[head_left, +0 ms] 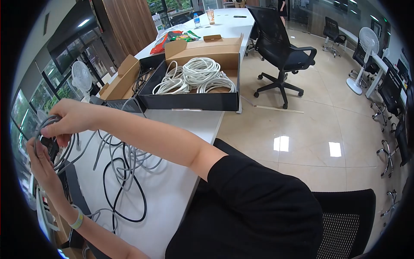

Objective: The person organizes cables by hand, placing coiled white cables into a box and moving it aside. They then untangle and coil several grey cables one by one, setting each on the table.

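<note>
At the far left, my right hand [71, 118] is closed around a loop of grey cable [49, 120]. Just below it, my left hand [43, 166], with a pale band at the wrist, holds the same cable bundle, its fingers partly hidden by the strands. Several grey strands hang from the hands toward the white table [168, 181]. On the table lie a loose tangle of grey cable [133, 159] and a black cable [144, 207] in wide loops, apart from my hands.
An open black box [194, 102] with coiled white cables [202, 71] stands on the table beyond my right arm. Beside it is another box [125, 80] with dark cables. A red and green bag [172, 39], a bottle [196, 20], office chairs [280, 47] and a white fan [368, 43] are farther off.
</note>
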The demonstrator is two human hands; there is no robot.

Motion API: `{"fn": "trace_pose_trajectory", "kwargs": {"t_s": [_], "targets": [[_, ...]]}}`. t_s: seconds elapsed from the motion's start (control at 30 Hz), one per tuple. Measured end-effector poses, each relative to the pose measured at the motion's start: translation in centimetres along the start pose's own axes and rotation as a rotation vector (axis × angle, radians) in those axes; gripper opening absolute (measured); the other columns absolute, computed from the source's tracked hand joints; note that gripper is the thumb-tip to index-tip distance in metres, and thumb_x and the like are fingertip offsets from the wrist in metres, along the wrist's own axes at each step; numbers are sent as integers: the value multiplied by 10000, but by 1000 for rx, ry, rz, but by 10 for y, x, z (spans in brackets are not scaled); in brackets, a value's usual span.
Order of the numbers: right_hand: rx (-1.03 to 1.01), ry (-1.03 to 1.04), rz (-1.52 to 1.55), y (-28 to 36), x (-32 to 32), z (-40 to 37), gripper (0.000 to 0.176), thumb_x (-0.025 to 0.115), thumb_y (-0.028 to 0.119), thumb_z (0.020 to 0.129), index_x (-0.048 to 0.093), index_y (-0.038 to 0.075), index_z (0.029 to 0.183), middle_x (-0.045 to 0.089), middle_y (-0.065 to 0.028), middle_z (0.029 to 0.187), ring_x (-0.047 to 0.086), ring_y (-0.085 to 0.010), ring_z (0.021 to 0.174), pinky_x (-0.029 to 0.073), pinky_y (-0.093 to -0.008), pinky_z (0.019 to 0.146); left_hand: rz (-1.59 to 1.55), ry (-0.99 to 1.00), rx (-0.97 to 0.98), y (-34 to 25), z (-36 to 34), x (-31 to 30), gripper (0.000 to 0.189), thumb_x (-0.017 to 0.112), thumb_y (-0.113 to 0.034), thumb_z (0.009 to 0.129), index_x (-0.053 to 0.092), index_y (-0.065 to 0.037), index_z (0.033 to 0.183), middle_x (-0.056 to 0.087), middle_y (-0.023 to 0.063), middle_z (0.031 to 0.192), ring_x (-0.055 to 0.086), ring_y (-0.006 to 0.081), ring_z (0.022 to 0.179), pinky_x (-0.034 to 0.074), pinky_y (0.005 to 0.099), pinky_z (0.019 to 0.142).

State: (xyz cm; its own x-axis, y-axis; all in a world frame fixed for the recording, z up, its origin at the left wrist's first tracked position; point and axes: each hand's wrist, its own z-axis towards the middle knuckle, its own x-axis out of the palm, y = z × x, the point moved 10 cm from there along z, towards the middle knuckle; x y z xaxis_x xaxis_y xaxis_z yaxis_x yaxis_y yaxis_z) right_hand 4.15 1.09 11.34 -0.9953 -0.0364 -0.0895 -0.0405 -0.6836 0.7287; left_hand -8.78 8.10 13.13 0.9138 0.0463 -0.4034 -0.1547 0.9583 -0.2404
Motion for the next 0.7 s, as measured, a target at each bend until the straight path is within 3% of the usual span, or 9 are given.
{"fn": "trace_pose_trajectory", "kwargs": {"t_s": [0.13,0.23,0.3,0.33,0.4,0.5,0.57,0.63,0.7], "targets": [[-111,-87,-80,16,-13,-1,289,700,225,723,568,6,588,499,-27,488,496,-87,429,364,-193,388,-44,66,-35,-9,0,7,240,387,-284,939,477,-80,1029,371,-48,635,279,5,537,181,175,444],[-171,-202,-16,26,-21,-2,312,720,212,687,553,19,508,453,-1,456,422,-65,394,299,-210,361,-186,229,-114,-19,-3,17,257,383,-268,937,495,-42,991,423,-5,622,402,53,521,297,170,479],[-225,-247,-135,32,-28,-2,314,721,211,679,552,18,499,452,1,450,409,-63,389,290,-217,360,-364,153,-62,-56,-12,17,305,481,-268,883,505,-19,1058,566,62,843,560,131,766,417,226,681],[-292,-289,-259,43,-27,-3,316,723,210,671,550,17,490,450,4,444,396,-62,384,280,-224,359,-351,151,-82,-56,-14,15,305,481,-268,883,505,-19,1058,566,62,843,560,131,766,417,226,681],[-358,-423,-105,59,-37,-16,304,725,232,672,571,11,531,436,12,444,380,-62,384,272,-228,365,-199,363,-93,-57,-19,21,414,561,-274,813,499,-11,1126,561,95,1060,527,198,1006,373,318,875],[-355,-401,180,57,-52,-17,203,699,190,677,634,0,644,426,15,435,341,-53,377,226,-218,357,-212,467,-428,-34,-29,34,416,540,-317,803,549,-60,1129,568,59,1087,495,152,1031,361,261,835],[-313,-416,282,46,-53,-17,212,675,197,710,574,38,612,386,28,446,309,-51,366,208,-222,357,-400,606,-265,-27,-31,51,519,604,-316,747,491,-75,1192,536,100,1143,479,215,1069,354,324,902],[-306,-363,405,29,-51,-9,304,625,243,763,464,85,559,366,21,469,325,-68,379,227,-233,376,-446,670,-277,-41,-36,61,712,677,-272,670,369,-91,1286,474,137,1212,425,285,1142,321,405,957],[-275,-265,524,12,-43,0,356,590,276,796,404,105,546,371,12,485,356,-81,398,247,-239,393,-637,624,-180,-46,-34,72,746,686,-251,674,332,-97,1312,484,126,1194,452,239,1104,341,371,930]]}}
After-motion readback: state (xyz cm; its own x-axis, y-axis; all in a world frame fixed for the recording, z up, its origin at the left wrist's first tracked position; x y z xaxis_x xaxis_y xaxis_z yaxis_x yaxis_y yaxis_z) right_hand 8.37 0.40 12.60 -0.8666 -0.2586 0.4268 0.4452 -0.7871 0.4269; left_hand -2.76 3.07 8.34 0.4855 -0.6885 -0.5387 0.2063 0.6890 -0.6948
